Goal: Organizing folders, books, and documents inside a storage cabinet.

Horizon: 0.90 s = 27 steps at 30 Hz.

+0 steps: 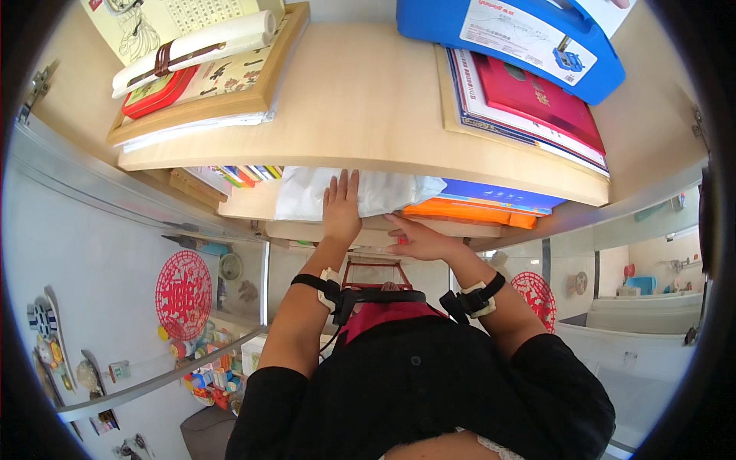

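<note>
My left hand (341, 208) lies flat on a white plastic bag (386, 192), fingers stretched out and pointing into the cabinet. The bag rests on the lower shelf (244, 208), and its rear is hidden under the shelf above. To the right, my right hand (424, 240) is at the shelf's front edge with its fingers spread; a fingertip is at or very near the bag's front edge. Beside the bag, an orange folder or packet (468, 213) sits beneath a blue flat box or folder (500, 195).
The upper shelf (353, 98) carries a wooden frame (261, 86), a white scroll (213, 49), a red tin (158, 95), a red certificate folder (543, 100) and a blue plastic case (517, 40). Several books (253, 174) stand lower left. A red metal ladder (376, 273) is below. Glass doors flank me.
</note>
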Available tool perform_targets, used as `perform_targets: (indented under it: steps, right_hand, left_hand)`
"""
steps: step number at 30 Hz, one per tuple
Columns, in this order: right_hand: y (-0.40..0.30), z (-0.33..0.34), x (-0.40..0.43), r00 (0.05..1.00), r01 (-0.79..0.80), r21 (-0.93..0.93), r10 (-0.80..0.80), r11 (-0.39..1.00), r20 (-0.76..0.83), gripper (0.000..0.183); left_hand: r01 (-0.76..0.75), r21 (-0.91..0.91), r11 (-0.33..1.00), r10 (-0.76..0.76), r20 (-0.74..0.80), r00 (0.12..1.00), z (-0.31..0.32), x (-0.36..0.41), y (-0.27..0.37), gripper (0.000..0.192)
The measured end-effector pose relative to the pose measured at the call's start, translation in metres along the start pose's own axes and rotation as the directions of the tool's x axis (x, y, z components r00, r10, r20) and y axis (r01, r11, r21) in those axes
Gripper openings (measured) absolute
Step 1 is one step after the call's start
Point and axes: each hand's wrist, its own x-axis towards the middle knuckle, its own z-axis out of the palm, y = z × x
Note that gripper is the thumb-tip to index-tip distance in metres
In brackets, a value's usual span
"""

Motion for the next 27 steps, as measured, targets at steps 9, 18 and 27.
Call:
perform_targets:
  steps: [9,18,27]
  right_hand:
    - [0.044,0.036,0.065,0.989,0.100,-0.390,-0.136,0.915,-0.066,0.059]
    - [0.037,0.083,0.128,0.974,-0.087,-0.668,-0.078,0.739,-0.212,0.051]
    - [0.084,0.094,0.159,0.875,-0.190,-0.611,-0.149,0.769,-0.460,0.045]
  left_hand:
    - [0.057,-0.245,0.968,-0.135,-0.316,0.939,-0.027,-0.091,-0.060,0.083]
    - [0.559,-0.263,0.787,-0.617,-0.309,0.724,-0.028,-0.217,-0.129,0.065]
    - [0.592,-0.259,0.763,-0.645,-0.248,0.723,-0.003,-0.242,-0.143,0.053]
